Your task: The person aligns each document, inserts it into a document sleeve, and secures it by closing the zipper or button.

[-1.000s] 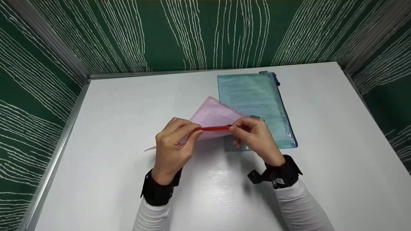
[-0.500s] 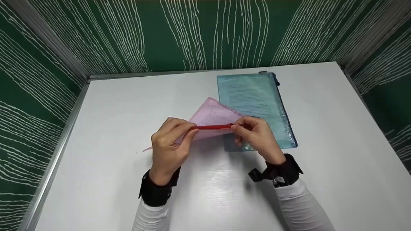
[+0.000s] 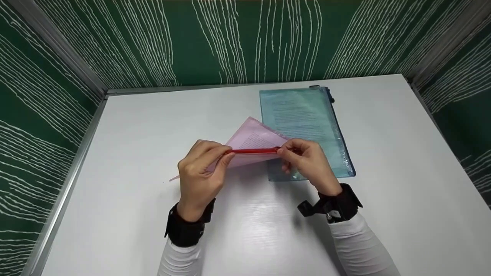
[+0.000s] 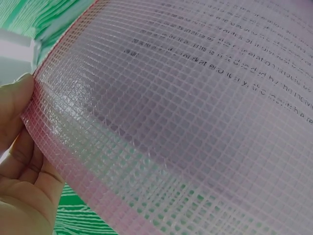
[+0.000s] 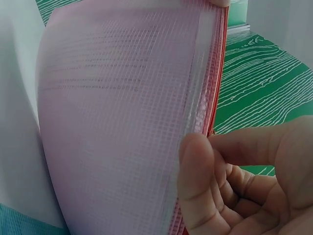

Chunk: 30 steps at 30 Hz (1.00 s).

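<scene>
A pink mesh zipper pouch [image 3: 257, 132] with a printed sheet inside stands tilted up between both hands, its red zipper edge [image 3: 255, 151] facing the person. My left hand [image 3: 201, 172] pinches that edge toward its left part, thumb against the fingers. At the other end, my right hand [image 3: 308, 165] pinches the zipper edge between thumb and index finger, right by the slider. Close up in the left wrist view, the mesh [image 4: 146, 122] bows away from the hand. In the right wrist view, the red zipper [image 5: 220, 73] runs up from the thumb and index finger.
A teal mesh zipper pouch [image 3: 299, 111] with a printed sheet lies flat on the white table [image 3: 161, 126] at the back right. The pink pouch and right hand overlap it. Green walls with white streaks [image 3: 245, 42] bound the table.
The left hand has shifted a little left and the right hand slightly right. More of the red zipper edge shows between them, pulled straighter.
</scene>
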Available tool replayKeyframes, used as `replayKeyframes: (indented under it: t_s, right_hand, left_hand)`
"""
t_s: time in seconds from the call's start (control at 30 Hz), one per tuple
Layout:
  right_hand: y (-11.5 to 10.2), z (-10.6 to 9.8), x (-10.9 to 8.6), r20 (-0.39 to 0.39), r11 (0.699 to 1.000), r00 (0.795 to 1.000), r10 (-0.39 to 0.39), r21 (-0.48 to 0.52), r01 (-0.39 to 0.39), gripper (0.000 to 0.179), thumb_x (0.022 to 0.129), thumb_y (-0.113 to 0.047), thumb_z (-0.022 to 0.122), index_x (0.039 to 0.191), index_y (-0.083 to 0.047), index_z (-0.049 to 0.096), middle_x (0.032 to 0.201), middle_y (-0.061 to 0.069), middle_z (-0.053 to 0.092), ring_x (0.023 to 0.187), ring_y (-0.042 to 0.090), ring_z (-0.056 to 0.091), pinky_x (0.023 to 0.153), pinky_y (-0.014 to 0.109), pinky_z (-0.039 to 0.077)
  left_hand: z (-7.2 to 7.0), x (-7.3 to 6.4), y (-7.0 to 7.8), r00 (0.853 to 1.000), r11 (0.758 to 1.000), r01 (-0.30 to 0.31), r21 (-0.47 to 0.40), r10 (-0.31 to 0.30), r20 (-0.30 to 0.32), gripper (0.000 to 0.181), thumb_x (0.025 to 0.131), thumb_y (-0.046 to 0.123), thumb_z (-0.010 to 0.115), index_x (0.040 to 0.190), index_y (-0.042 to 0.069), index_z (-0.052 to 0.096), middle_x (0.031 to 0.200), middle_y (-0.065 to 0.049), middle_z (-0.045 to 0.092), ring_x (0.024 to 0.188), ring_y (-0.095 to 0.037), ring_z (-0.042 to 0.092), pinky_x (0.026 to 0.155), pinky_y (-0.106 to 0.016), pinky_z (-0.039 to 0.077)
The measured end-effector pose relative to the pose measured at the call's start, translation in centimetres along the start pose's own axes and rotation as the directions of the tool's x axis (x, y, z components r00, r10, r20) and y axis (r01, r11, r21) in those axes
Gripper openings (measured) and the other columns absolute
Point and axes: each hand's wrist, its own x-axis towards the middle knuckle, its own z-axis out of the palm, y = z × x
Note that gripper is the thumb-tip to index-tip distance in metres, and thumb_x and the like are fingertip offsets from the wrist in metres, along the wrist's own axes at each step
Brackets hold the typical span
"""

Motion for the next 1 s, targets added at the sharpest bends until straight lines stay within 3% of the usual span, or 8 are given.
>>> replayKeyframes:
  t_s: [0.3, 1.0]
  right_hand:
    - [0.27, -0.34, 0.26, -0.023, 1.0, 1.0, 0.015, 0.012, -0.015, 0.014, 0.097, -0.007, 0.071, 0.093, 0.006, 0.068, 0.069, 0.011, 0.063, 0.057, 0.017, 0.064, 0.056, 0.031, 0.057]
    - [0.52, -0.89, 0.47, -0.029, 0.999, 0.999, 0.024, 0.026, -0.024, 0.016, 0.097, -0.008, 0.072, 0.093, 0.007, 0.067, 0.071, 0.011, 0.063, 0.058, 0.016, 0.064, 0.058, 0.029, 0.057]
  left_hand:
    - [-0.59, 0.19, 0.01, 0.999, 1.0, 0.015, -0.006, -0.015, -0.052, 0.007, 0.083, 0.0, 0.084, 0.088, 0.0, 0.08, 0.083, -0.008, 0.071, 0.078, -0.022, 0.065, 0.073, -0.022, 0.05]
    - [-0.81, 0.33, 0.07, 0.997, 1.0, -0.001, -0.006, 0.0, -0.076, 0.008, 0.081, -0.003, 0.084, 0.087, 0.0, 0.079, 0.082, -0.009, 0.071, 0.078, -0.022, 0.065, 0.073, -0.023, 0.05]
